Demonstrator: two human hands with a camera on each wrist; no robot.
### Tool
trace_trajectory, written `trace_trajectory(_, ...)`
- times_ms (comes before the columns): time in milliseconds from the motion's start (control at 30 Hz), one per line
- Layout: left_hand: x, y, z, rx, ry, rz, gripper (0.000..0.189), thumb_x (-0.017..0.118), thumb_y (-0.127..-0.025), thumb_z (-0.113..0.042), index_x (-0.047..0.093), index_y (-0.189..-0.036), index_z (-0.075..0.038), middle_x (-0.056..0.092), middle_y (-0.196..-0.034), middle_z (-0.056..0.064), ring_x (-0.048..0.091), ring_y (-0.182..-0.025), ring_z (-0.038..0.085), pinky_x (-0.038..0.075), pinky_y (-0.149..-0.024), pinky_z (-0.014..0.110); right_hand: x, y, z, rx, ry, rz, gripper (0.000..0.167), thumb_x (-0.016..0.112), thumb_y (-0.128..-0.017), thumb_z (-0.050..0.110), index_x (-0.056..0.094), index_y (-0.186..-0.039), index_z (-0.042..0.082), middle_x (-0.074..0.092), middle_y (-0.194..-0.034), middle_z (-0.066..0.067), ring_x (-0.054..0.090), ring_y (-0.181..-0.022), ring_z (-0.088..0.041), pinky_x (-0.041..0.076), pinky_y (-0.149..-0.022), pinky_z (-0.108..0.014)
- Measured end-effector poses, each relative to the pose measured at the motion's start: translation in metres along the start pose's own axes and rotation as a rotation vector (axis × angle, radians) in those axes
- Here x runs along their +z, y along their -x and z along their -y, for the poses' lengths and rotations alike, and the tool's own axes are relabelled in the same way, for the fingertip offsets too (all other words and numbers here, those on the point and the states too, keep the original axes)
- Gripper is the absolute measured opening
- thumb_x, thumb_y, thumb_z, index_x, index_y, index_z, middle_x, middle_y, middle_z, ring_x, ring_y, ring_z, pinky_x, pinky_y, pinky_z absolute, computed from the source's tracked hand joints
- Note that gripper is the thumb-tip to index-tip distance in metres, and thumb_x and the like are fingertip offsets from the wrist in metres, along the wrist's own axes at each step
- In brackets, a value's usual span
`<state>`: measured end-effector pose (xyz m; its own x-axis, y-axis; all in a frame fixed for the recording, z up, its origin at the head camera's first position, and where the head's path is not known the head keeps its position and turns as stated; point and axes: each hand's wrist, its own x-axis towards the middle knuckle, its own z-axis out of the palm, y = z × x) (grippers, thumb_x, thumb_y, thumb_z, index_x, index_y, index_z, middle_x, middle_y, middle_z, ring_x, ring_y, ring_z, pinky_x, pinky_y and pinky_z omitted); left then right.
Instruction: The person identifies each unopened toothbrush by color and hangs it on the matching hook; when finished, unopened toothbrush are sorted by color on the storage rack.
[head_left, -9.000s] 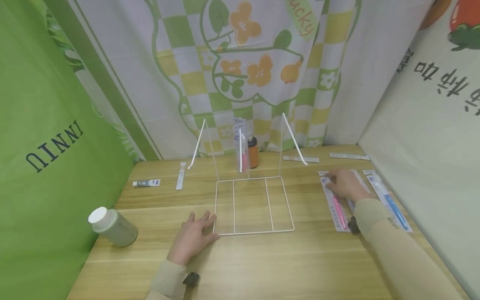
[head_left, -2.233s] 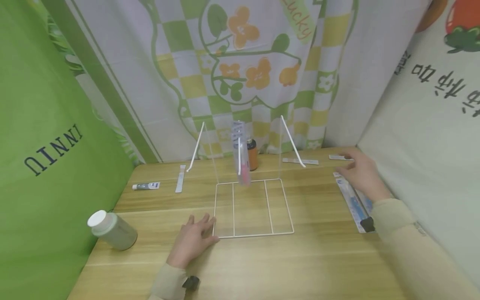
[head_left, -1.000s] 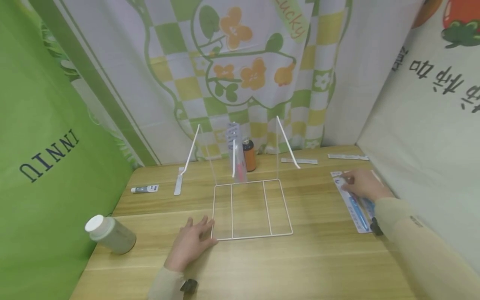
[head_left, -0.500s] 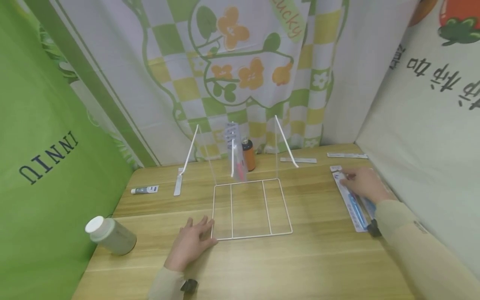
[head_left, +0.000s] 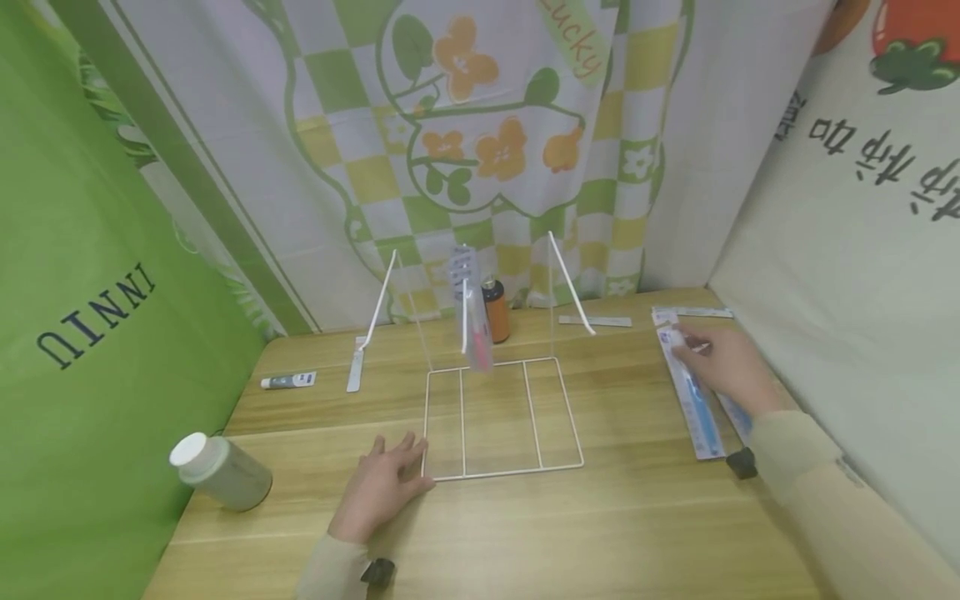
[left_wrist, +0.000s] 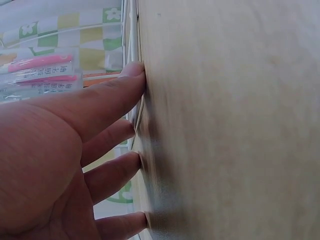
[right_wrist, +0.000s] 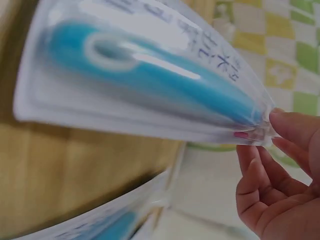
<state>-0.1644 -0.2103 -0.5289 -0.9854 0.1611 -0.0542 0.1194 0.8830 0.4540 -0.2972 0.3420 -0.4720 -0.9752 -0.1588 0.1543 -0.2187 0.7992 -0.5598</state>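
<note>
My right hand point(head_left: 727, 367) pinches a blister-packed toothbrush point(head_left: 697, 408) near its upper end. In the right wrist view its blue handle point(right_wrist: 165, 75) shows through the clear plastic, and the pack is tilted over the table. Beneath that arm lies another blue packed toothbrush point(head_left: 737, 417), partly hidden by the hand and sleeve. My left hand point(head_left: 382, 483) rests at the left front corner of a white wire rack point(head_left: 504, 474), thumb and fingers spread. Pink packed toothbrushes point(head_left: 478, 342) hang on the rack's middle hook; the left wrist view shows two pink handles point(left_wrist: 42, 62).
A green-grey bottle with a white cap point(head_left: 228, 475) stands at left, a toothpaste tube point(head_left: 288, 381) behind it. Thin label strips point(head_left: 356, 367) lie along the back. An orange-and-dark bottle point(head_left: 497, 312) stands behind the rack. Two more rack hooks point(head_left: 573, 287) stick out forward.
The pink pack from the right of the table has gone, and more pink hangs on the middle hook. My right hand has now raised the blue pack's upper end. The left hand stays put.
</note>
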Motion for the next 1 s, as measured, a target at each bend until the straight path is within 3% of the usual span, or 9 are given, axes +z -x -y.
trace_trajectory(133, 0.000, 0.000, -0.001, -0.004, 0.000, 0.000, 0.066, 0.082, -0.094, -0.044, 0.065, -0.150, -0.015, 0.050, -0.163, 0.014, 0.027, -0.149, 0.068, 0.021, -0.111, 0.089, -0.002, 0.008, 0.021, -0.060, -0.022, -0.131, 0.050, 0.069, -0.108, 0.031, 0.062, -0.150, 0.005, 0.072, -0.128, -0.031, 0.075, -0.101, -0.048, 0.062, -0.082, -0.063)
trace_trajectory(233, -0.001, 0.000, -0.002, -0.005, 0.001, -0.001, 0.065, 0.082, -0.094, -0.043, 0.065, -0.150, -0.014, 0.050, -0.163, 0.015, 0.027, -0.149, 0.068, 0.021, -0.111, 0.089, -0.006, 0.017, 0.045, -0.108, -0.053, -0.222, 0.046, 0.074, -0.105, 0.024, 0.066, -0.147, 0.009, 0.076, -0.122, -0.027, 0.078, -0.093, -0.042, 0.066, -0.072, -0.042)
trace_trajectory(333, -0.001, 0.000, -0.003, -0.008, -0.001, 0.000, 0.065, 0.082, -0.094, -0.042, 0.064, -0.151, -0.014, 0.050, -0.163, 0.015, 0.027, -0.149, 0.068, 0.021, -0.112, 0.088, -0.007, 0.025, 0.069, -0.207, -0.110, -0.340, 0.045, 0.082, -0.098, 0.012, 0.071, -0.142, 0.009, 0.079, -0.111, -0.024, 0.079, -0.082, -0.038, 0.061, -0.063, -0.018)
trace_trajectory(400, 0.000, 0.000, -0.003, -0.011, -0.003, 0.001, 0.065, 0.082, -0.094, -0.042, 0.064, -0.151, -0.015, 0.050, -0.163, 0.015, 0.027, -0.149, 0.068, 0.020, -0.112, 0.088, -0.008, 0.030, 0.084, -0.298, -0.135, -0.416, 0.047, 0.085, -0.093, 0.005, 0.073, -0.138, 0.007, 0.080, -0.105, -0.022, 0.079, -0.075, -0.034, 0.056, -0.062, -0.009)
trace_trajectory(633, 0.001, 0.000, -0.002, -0.012, -0.001, 0.002, 0.065, 0.082, -0.094, -0.042, 0.065, -0.150, -0.015, 0.049, -0.163, 0.015, 0.027, -0.149, 0.068, 0.020, -0.111, 0.089, -0.014, 0.047, 0.127, -0.523, -0.161, -0.584, 0.056, 0.092, -0.077, -0.009, 0.077, -0.130, 0.005, 0.081, -0.104, -0.016, 0.072, -0.071, -0.010, 0.056, -0.066, -0.009)
trace_trajectory(733, 0.001, 0.000, -0.001, -0.012, 0.002, 0.000, 0.065, 0.082, -0.094, -0.042, 0.065, -0.150, -0.015, 0.049, -0.163, 0.015, 0.027, -0.149, 0.068, 0.020, -0.111, 0.089, -0.016, 0.056, 0.141, -0.576, -0.183, -0.611, 0.051, 0.091, -0.079, -0.002, 0.079, -0.128, 0.006, 0.081, -0.107, -0.014, 0.071, -0.071, -0.007, 0.056, -0.065, -0.010)
trace_trajectory(833, 0.001, -0.001, -0.001, -0.015, 0.001, 0.001, 0.064, 0.082, -0.094, -0.042, 0.065, -0.150, -0.016, 0.049, -0.163, 0.014, 0.026, -0.149, 0.068, 0.020, -0.111, 0.089, -0.017, 0.065, 0.154, -0.622, -0.200, -0.629, 0.037, 0.085, -0.094, 0.022, 0.079, -0.127, 0.005, 0.081, -0.107, -0.013, 0.070, -0.070, -0.006, 0.057, -0.064, -0.012)
trace_trajectory(933, 0.001, -0.001, -0.001, -0.020, 0.000, 0.003, 0.064, 0.082, -0.094, -0.042, 0.065, -0.151, -0.016, 0.049, -0.163, 0.014, 0.026, -0.150, 0.067, 0.020, -0.112, 0.088, -0.018, 0.072, 0.167, -0.663, -0.222, -0.651, 0.048, 0.075, -0.102, 0.044, 0.080, -0.123, 0.002, 0.080, -0.103, -0.014, 0.068, -0.067, -0.006, 0.055, -0.062, -0.012)
trace_trajectory(1000, 0.002, -0.001, -0.001, -0.022, 0.000, 0.004, 0.064, 0.082, -0.094, -0.042, 0.065, -0.150, -0.016, 0.049, -0.163, 0.013, 0.026, -0.150, 0.067, 0.020, -0.112, 0.089, -0.018, 0.077, 0.176, -0.683, -0.232, -0.675, 0.053, 0.072, -0.103, 0.049, 0.081, -0.118, -0.001, 0.080, -0.099, -0.015, 0.065, -0.065, -0.006, 0.053, -0.061, -0.011)
